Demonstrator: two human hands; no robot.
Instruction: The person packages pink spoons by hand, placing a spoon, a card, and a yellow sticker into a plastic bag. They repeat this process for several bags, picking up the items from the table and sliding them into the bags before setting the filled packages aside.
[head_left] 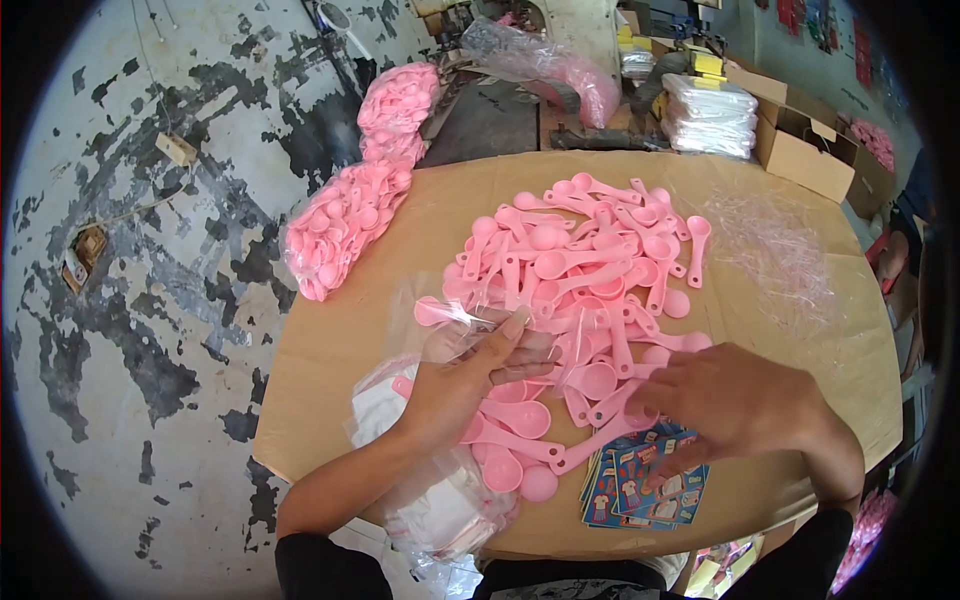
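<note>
Clear plastic bags [405, 300] lie over and around my left hand [485, 350], which holds thin clear film between thumb and fingers. A pink spoon [430, 311] shows beside the fingertips. My right hand [715, 400], fingers apart and curved down, hovers over the near right edge of the spoon pile, by a stack of blue printed cards [645, 485]. Whether its fingers touch a spoon I cannot tell. The big heap of pink spoons [590, 255] spreads over the brown table [330, 370]. Larger spoons [515, 418] lie between my forearms.
Filled bags of pink spoons [345, 220] stand at the back left edge. Thin plastic strands [775, 250] lie at the right. Behind are stacked clear packs [710, 115] and an open cardboard box [810, 150]. White bags [440, 500] hang at the near left edge. Someone's arm shows far right.
</note>
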